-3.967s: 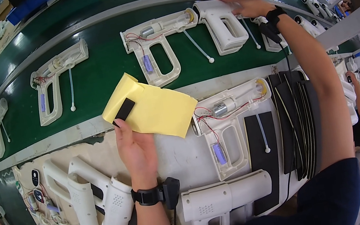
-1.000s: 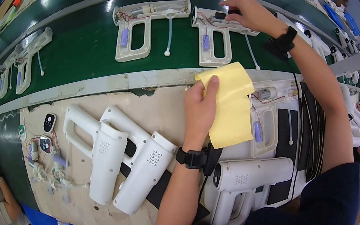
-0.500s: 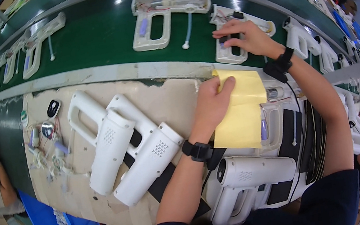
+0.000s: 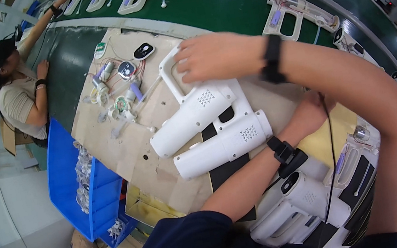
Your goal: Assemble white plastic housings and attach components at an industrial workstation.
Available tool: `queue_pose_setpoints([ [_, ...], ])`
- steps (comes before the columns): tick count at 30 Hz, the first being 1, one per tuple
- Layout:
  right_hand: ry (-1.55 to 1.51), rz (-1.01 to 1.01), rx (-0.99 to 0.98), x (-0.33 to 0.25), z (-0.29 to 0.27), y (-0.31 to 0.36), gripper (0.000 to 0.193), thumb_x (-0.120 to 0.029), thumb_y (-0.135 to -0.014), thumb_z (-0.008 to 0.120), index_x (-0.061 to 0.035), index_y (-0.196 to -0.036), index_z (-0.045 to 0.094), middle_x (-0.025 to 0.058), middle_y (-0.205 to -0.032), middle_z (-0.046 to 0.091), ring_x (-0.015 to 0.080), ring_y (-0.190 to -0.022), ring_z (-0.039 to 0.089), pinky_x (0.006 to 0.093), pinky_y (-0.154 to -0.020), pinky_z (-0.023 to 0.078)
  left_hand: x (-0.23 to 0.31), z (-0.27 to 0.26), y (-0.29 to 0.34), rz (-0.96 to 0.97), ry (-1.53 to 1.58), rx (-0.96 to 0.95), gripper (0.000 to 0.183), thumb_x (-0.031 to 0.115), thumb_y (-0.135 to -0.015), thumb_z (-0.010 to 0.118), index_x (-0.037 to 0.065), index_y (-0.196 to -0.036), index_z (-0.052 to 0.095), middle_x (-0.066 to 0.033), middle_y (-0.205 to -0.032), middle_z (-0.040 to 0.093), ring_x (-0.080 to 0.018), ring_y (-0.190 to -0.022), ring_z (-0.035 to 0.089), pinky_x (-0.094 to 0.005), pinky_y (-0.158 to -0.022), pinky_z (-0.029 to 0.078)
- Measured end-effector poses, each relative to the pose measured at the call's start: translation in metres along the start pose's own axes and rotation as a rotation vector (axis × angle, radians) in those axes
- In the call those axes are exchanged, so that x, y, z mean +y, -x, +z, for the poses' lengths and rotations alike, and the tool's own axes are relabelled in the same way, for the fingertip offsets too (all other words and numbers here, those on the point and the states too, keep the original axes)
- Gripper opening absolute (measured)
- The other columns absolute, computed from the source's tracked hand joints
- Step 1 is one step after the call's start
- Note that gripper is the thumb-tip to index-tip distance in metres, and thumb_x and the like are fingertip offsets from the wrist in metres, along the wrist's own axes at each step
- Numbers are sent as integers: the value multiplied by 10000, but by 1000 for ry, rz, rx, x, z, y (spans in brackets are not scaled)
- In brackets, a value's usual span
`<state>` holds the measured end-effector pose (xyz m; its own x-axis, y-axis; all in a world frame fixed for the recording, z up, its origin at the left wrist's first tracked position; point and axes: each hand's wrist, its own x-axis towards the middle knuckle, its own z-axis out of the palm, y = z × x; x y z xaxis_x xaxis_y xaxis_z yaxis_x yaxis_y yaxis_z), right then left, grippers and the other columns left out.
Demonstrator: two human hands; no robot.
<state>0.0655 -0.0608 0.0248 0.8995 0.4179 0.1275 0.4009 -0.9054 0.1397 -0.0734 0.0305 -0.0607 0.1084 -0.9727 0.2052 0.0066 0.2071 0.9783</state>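
Two white gun-shaped handheld devices with vent holes lie side by side on the cardboard-covered bench. My right hand (image 4: 216, 59) is over the looped handle of the upper device (image 4: 191, 114); its fingers reach the handle, but blur and a hidden thumb leave the grip unclear. The lower device (image 4: 223, 143) lies just nearer me. By the yellow sheet (image 4: 326, 141) is my left hand (image 4: 308, 115), its fingers mostly hidden behind my right forearm. Under and beside the sheet sits an open white housing (image 4: 346, 164) with parts inside. Another closed white device (image 4: 309, 194) rests close to my body.
Loose wired parts (image 4: 119, 98) and a black oval panel (image 4: 144, 51) lie on the bench's left. Blue bins (image 4: 68, 184) with small clear parts stand below. Open housings (image 4: 291, 17) line the green belt (image 4: 209, 2). A co-worker (image 4: 17, 92) reaches toward the belt. A cable (image 4: 332, 153) hangs from my wrist.
My right hand has left the open housing on the belt and moved left to the upper device's handle. My left hand has shifted relative to the yellow sheet. The view has swung left.
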Motion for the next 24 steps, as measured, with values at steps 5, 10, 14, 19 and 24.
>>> queue_pose_setpoints([
  [5,42,-40,-92,10,-3,-10,128,-91,-740,623,-90,-861,664,45,-893,639,244,-1000,592,341,-942,447,-3,-16,2,-61,-88,8,402,329,-935,572,-70,-937,618,-228,-861,654,-357,-825,645,-408,-756,488],
  [10,-114,339,112,-27,-129,113,252,-159,-741,723,-20,-926,623,120,-919,609,331,-977,579,417,-836,475,8,-24,-5,-299,-54,-127,420,329,-924,595,-86,-880,636,-215,-738,649,-315,-683,628,-405,-655,475],
  [14,44,1352,252,-86,-159,226,376,-282,-794,775,64,-885,660,153,-695,615,257,-557,587,356,-591,496,11,-15,-5,-358,152,-116,378,281,-927,601,-85,-839,637,-133,-677,643,-167,-591,582,-339,-580,446],
  [19,185,1861,-168,-100,-119,323,594,-506,-759,712,73,-645,646,219,-517,544,328,-509,577,413,-581,492,18,-5,-4,-368,258,-98,356,268,-937,591,-75,-860,650,-74,-674,642,-114,-588,558,-301,-570,443],
  [24,118,1909,-48,-82,-80,276,598,-478,-707,742,110,-801,680,305,-814,667,420,-784,679,433,-762,554,12,-12,-1,-392,332,-90,347,267,-941,587,-65,-873,661,-56,-697,656,-102,-592,562,-288,-575,449],
])
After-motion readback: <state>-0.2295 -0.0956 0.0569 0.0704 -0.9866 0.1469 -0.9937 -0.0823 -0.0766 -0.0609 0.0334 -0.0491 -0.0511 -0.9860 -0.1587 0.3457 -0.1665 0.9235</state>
